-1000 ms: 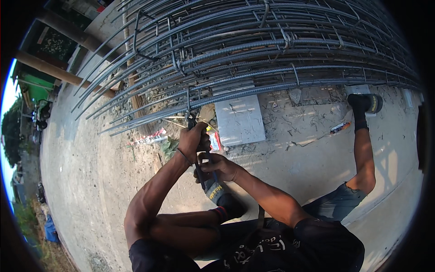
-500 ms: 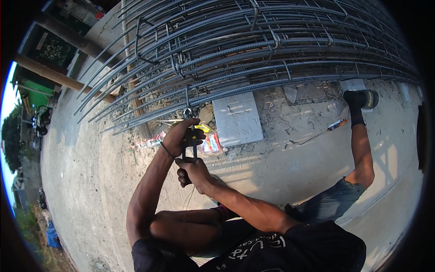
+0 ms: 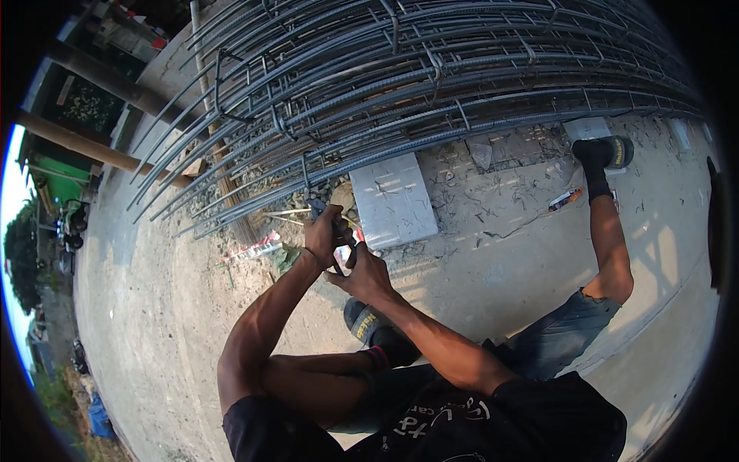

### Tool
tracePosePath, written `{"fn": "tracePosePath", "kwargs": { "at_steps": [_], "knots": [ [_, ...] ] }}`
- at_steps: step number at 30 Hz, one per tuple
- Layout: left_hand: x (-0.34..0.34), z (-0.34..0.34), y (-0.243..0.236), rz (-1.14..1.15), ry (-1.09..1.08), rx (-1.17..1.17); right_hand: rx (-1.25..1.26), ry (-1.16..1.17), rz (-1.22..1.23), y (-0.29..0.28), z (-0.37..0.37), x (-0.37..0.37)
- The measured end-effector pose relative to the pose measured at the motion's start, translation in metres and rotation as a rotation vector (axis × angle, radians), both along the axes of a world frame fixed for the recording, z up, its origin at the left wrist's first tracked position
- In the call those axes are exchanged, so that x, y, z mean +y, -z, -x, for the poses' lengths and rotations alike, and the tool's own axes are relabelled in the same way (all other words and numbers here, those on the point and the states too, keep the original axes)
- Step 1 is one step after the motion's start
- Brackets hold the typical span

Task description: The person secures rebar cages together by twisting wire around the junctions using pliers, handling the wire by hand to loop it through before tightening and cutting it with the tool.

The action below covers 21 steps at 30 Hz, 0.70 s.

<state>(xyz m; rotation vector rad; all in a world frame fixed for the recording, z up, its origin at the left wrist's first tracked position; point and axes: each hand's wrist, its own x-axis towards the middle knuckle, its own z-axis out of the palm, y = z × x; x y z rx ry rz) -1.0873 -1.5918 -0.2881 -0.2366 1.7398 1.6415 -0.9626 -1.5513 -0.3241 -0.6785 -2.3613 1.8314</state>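
Note:
Dark pliers (image 3: 316, 206) with long handles are between my two hands, their head just short of the nearest rebar. My left hand (image 3: 323, 233) is closed around them near the head. Below it and to its right, my right hand (image 3: 369, 273) grips the handle end, with thumb and fingers curled. Much of the tool is hidden by the fingers, so its jaws do not show clearly. Ahead of both hands lies the rebar cage (image 3: 339, 108), long ribbed bars tied with bent square stirrups.
A pale square tile (image 3: 396, 202) lies under the cage edge, right of my hands. Wooden poles (image 3: 108, 142) stand at left. Wire scraps and a colourful wrapper (image 3: 566, 200) litter the concrete floor (image 3: 169, 308). My sandalled foot (image 3: 377, 327) is close below my hands.
The pliers have drawn back from the cage bar and tilted. My right hand has moved up and right, closer to the left hand. The view has shifted slightly.

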Motion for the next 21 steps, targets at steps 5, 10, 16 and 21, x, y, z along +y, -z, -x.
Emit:
{"fn": "tracePosePath", "kwargs": {
  "at_steps": [5,10,16,21],
  "knots": [
    [-0.013,0.01,-0.008,-0.354,0.129,-0.361,0.048,-0.318,1.586,0.004,0.008,0.013],
    [-0.012,0.007,-0.005,-0.388,0.215,-0.249,-0.032,-0.059,0.742,0.015,0.014,-0.002],
    [0.01,-0.017,-0.002,-0.191,-0.086,-0.033,-0.014,0.149,-0.359,0.0,0.004,0.006],
    [-0.007,0.004,0.009,-0.42,0.063,-0.281,0.042,-0.154,0.193,-0.009,-0.006,0.027]
  ]
}}
